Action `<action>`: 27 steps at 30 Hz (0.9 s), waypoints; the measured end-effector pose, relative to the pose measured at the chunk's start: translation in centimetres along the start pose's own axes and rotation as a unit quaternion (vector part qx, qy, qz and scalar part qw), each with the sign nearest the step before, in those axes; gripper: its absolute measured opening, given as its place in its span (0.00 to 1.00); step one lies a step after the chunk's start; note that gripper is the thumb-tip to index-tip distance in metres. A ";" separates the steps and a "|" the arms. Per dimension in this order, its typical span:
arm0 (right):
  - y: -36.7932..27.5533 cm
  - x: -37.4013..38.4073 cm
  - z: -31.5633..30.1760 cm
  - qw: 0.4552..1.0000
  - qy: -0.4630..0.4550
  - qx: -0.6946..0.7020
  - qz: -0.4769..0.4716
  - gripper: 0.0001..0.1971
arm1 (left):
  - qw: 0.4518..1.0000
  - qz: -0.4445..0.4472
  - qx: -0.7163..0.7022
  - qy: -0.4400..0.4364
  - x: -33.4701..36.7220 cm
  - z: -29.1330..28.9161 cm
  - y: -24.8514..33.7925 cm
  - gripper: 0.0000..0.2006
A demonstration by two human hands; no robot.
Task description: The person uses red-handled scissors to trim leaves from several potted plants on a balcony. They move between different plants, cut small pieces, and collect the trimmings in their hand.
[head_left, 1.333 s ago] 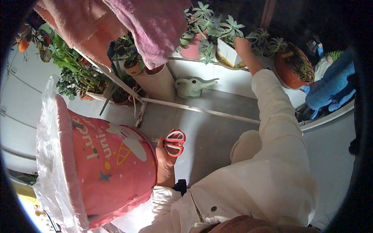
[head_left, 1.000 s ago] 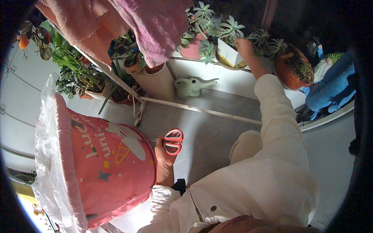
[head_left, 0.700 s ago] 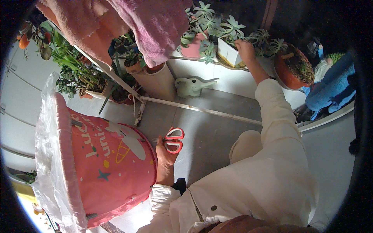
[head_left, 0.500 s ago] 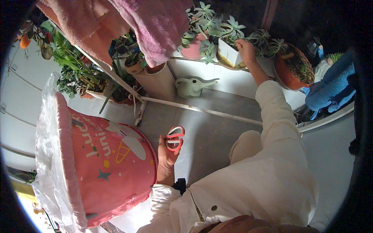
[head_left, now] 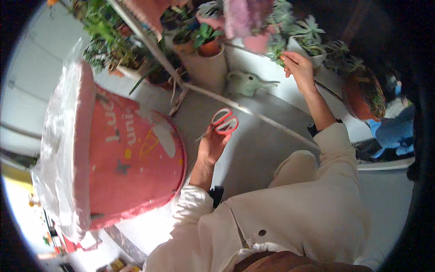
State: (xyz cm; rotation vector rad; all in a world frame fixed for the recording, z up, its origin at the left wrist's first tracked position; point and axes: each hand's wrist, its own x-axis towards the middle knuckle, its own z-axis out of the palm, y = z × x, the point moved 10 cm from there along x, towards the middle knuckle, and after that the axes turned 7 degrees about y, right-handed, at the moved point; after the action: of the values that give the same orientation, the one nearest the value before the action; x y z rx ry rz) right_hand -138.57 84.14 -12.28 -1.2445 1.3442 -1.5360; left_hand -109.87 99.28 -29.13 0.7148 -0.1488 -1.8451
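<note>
Red-and-white-handled scissors [head_left: 225, 123] rest in my left hand [head_left: 213, 144]. Its fingers close round them with the blades pointing back toward the wrist, beside the pink bin. My right hand [head_left: 300, 70] reaches up to the plant ledge. Its thumb and fingers pinch at a hanging succulent sprig [head_left: 275, 53] below the pink pot [head_left: 257, 43]; the exact spot of contact is blurred. Just right of that hand stands a white square pot [head_left: 297, 46] holding a pale green succulent [head_left: 310, 31].
A large pink fabric bin [head_left: 136, 163] with clear plastic over its mouth leans at left. A white metal rack bar [head_left: 253, 114] crosses in front of the ledge. Behind it sits a pale green elephant-shaped watering can [head_left: 248, 85]. At right is a terracotta pot [head_left: 358, 97]; towels [head_left: 247, 18] hang above.
My right hand has moved from the white pot leftward to the hanging sprig. My left hand has lifted the scissors away from the bin. The whole view has shifted and tilted.
</note>
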 end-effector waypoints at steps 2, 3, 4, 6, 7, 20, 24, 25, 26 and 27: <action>-1.1 -3.3 4.0 0.997 -0.068 0.043 0.023 0.11 | 0.999 -0.039 0.025 0.028 0.2 -0.1 -0.5 0.22; -1.9 -5.1 5.9 0.993 -0.100 0.056 0.016 0.10 | 0.996 -0.042 0.049 0.068 0.2 -0.4 -0.6 0.23; -1.9 -6.9 7.7 0.989 -0.133 0.053 0.043 0.10 | 0.998 -0.051 0.024 0.033 0.3 0.9 -0.5 0.24; -2.5 -10.3 11.2 0.972 -0.214 0.072 0.063 0.08 | 0.998 -0.057 -0.011 0.014 0.3 2.5 -0.4 0.23; -2.6 -12.0 12.6 0.963 -0.243 0.094 0.068 0.07 | 0.998 -0.053 -0.030 0.006 0.3 3.3 -0.3 0.22; -0.1 -21.0 19.4 0.859 -0.404 -0.201 -0.242 0.07 | 0.980 -0.090 -0.135 -0.118 -1.2 4.6 0.6 0.21; -0.1 -23.4 20.4 0.749 -0.434 -0.318 -0.386 0.11 | 0.984 -0.079 -0.114 -0.109 -1.1 4.2 0.3 0.22; 0.6 -23.3 20.0 0.767 -0.432 -0.338 -0.332 0.12 | 0.967 -0.090 -0.129 -0.200 -1.8 5.7 0.6 0.23; 0.4 -23.3 19.9 0.766 -0.414 -0.354 -0.342 0.15 | 0.987 -0.056 -0.069 -0.137 -1.2 4.3 0.6 0.24; -0.1 -23.5 19.8 0.755 -0.397 -0.367 -0.372 0.16 | 0.988 -0.055 -0.069 -0.125 -1.0 4.0 0.5 0.24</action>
State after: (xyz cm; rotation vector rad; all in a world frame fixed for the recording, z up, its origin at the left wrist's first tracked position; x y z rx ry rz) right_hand -113.38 101.04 -17.07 -2.7806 0.8600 -0.6068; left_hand -111.43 99.06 -25.29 0.4001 -0.1439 -2.0252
